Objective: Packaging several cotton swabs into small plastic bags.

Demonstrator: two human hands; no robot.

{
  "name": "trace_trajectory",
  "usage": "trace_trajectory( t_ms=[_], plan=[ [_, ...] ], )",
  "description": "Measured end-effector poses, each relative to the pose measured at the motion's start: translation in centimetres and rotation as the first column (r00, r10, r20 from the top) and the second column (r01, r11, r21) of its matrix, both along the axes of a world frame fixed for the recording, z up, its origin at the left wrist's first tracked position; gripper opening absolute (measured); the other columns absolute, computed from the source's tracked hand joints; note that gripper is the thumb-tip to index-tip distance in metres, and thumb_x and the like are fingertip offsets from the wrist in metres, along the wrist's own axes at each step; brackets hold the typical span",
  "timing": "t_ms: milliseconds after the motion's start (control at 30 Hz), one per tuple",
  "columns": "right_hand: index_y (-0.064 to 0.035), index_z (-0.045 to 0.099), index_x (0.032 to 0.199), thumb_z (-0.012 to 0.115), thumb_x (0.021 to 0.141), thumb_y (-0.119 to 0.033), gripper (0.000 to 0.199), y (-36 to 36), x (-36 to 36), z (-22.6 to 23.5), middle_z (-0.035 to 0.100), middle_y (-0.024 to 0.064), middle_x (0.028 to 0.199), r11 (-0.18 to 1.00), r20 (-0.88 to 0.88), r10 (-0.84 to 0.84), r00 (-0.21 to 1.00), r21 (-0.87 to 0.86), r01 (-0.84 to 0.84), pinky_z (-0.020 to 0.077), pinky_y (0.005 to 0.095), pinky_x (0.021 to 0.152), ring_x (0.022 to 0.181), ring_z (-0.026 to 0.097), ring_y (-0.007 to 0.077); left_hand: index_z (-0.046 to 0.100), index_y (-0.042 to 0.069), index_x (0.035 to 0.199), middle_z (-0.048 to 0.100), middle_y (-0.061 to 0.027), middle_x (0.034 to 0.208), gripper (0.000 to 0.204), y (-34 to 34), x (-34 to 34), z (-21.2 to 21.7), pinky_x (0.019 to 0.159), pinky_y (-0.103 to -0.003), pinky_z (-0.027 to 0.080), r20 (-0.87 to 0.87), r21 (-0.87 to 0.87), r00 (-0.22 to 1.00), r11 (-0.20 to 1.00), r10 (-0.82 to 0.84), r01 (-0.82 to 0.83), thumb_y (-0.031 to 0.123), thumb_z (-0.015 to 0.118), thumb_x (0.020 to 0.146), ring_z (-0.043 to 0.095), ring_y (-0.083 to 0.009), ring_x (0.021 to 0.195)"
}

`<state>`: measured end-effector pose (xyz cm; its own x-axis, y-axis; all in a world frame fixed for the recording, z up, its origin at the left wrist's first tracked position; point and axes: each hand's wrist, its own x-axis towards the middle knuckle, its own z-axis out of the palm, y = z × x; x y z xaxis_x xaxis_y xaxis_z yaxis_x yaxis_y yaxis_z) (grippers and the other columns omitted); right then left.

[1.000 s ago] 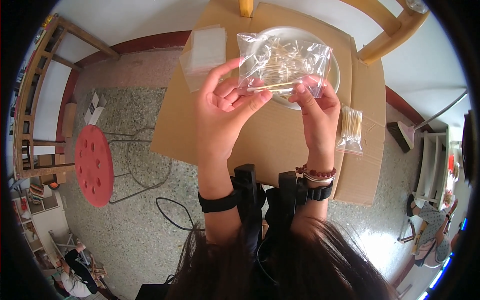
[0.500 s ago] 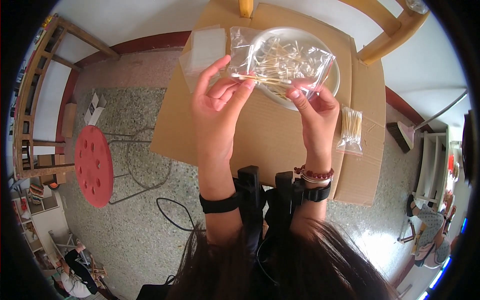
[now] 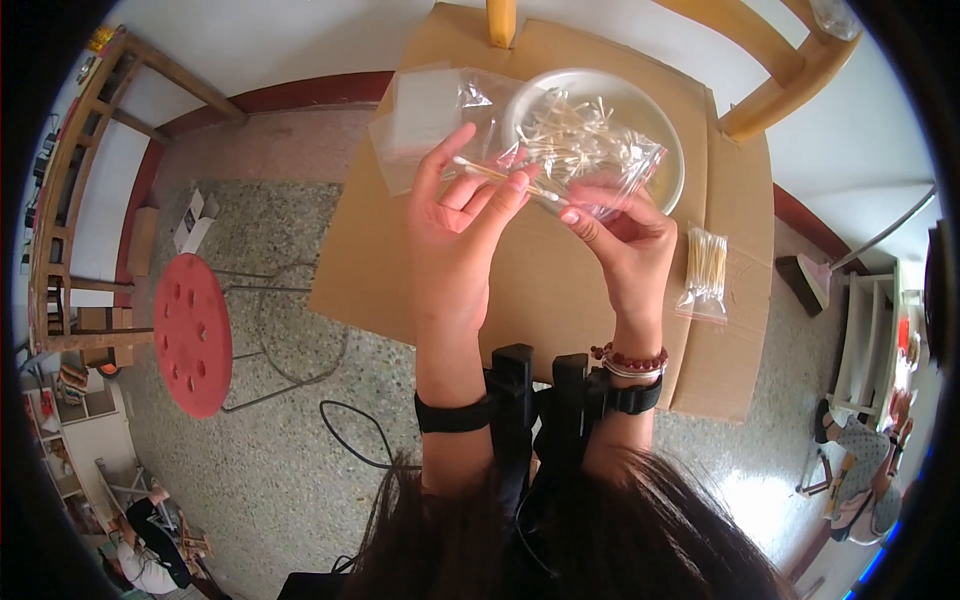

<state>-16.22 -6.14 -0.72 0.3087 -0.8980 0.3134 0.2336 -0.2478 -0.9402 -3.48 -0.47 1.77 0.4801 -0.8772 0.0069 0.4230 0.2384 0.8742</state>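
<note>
A few cotton swabs (image 3: 482, 170) are pinched between the thumb and fingers of my left hand (image 3: 462, 205), slanting down toward the right. My right hand (image 3: 628, 225) grips a clear plastic bag (image 3: 645, 165) by its edge, its thumb close to the swabs' right tips. The film stretches across to my left hand, over a round white bowl (image 3: 677, 185) heaped with loose cotton swabs (image 3: 570, 125). Whether the bag holds any swabs is hard to tell against the bowl. A small bag filled with cotton swabs (image 3: 706, 268) lies right of my right hand.
Flattened cardboard (image 3: 540, 290) covers the work surface. Flat clear bags (image 3: 420, 115) lie at its far left. A wooden chair (image 3: 775, 105) stands at the far right, and a red stool (image 3: 192, 335) on the floor at left. People sit at both lower edges.
Both hands appear slightly lower, my left also farther right and nearer the right hand. The swabs have tilted, their right tips now lower, and the bag has shifted with the hands.
</note>
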Motion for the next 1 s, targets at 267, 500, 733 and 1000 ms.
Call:
trace_trajectory(
  t_ms=[267,500,733,1000],
  plan=[
    [0.0013,0.065,0.084,0.07,0.07,0.003,0.015,-0.2,0.25,-0.29,0.061,0.0076,0.091,0.999,0.038,0.005,0.999,-0.053,-0.003,0.0476,0.0229,0.068,0.082,0.057,0.0123,0.04,0.002,0.124,0.062,-0.0119,0.093,0.05,-0.25,0.04,-0.3,0.091,-0.035,0.043,0.036,-0.007,0.998,0.999,0.054,-0.054,0.002,0.063,0.08,0.058,-0.0216,0.097],
    [0.0014,0.064,0.084,0.069,0.072,0.002,0.012,-0.13,0.53,-0.51,0.061,0.0066,0.089,0.999,0.025,-0.004,1.0,-0.045,0.006,0.0468,0.0246,0.071,0.082,0.057,0.0128,0.043,-0.001,0.12,0.062,-0.0148,0.091,0.051,-0.49,-0.02,-0.51,0.083,-0.028,0.047,0.025,-0.016,0.993,0.993,0.114,-0.114,-0.001,0.067,0.075,0.06,-0.0178,0.09],
    [-0.0014,0.068,0.088,0.067,0.075,-0.005,0.013,-0.24,0.58,-0.42,0.064,0.0068,0.087,0.991,-0.09,-0.073,0.993,-0.122,0.062,0.0456,0.0253,0.072,0.08,0.058,0.0131,0.044,-0.001,0.118,0.062,-0.0144,0.09,0.049,-0.6,-0.17,-0.32,0.083,-0.027,0.047,0.064,-0.002,0.99,0.992,0.129,-0.129,-0.002,0.066,0.075,0.06,-0.0171,0.089],
    [-0.0041,0.069,0.09,0.066,0.077,-0.006,0.014,0.03,0.74,0.27,0.065,0.0083,0.087,0.98,-0.211,-0.098,0.973,-0.192,0.057,0.045,0.0275,0.076,0.083,0.059,0.0166,0.045,-0.001,0.117,0.062,-0.014,0.089,0.046,-0.5,0.06,-0.38,0.082,-0.027,0.047,0.092,-0.009,0.983,0.987,0.162,-0.162,-0.002,0.066,0.076,0.06,-0.0165,0.088]
  ],
)
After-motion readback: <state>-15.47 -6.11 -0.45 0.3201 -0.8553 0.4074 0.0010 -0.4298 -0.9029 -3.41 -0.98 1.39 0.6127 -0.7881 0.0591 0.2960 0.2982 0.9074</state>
